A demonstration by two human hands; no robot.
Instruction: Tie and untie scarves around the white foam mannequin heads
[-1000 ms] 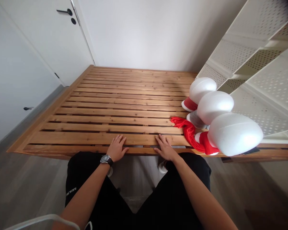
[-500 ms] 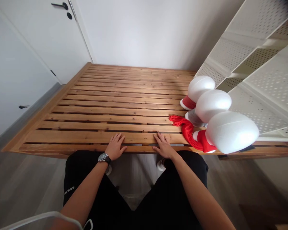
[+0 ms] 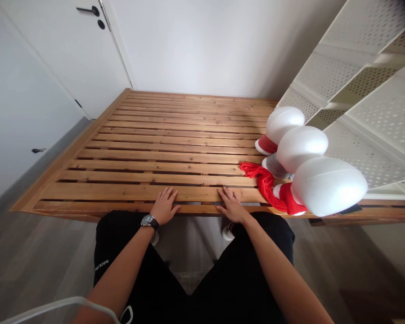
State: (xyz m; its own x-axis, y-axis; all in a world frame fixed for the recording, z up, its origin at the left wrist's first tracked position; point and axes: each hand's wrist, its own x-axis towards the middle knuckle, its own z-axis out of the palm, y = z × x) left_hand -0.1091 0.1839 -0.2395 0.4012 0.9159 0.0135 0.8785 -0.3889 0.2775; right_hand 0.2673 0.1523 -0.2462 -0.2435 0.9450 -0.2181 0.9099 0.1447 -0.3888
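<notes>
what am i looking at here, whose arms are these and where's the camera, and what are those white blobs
There is no machine here: the picture comes from a camera worn on a person's head, looking forward and down, so the arms are the wearer's own. The left hand, with a wristwatch, and the right hand both lie flat, palms down, on the near edge of a wooden slatted bed frame. Neither holds anything. The white blobs at the right are three foam mannequin heads lying on the slats. A red scarf is wound about the nearest one's neck and trails toward the right hand without touching it. A white perforated shelf stands just beyond them, and a white door is far left.
</notes>
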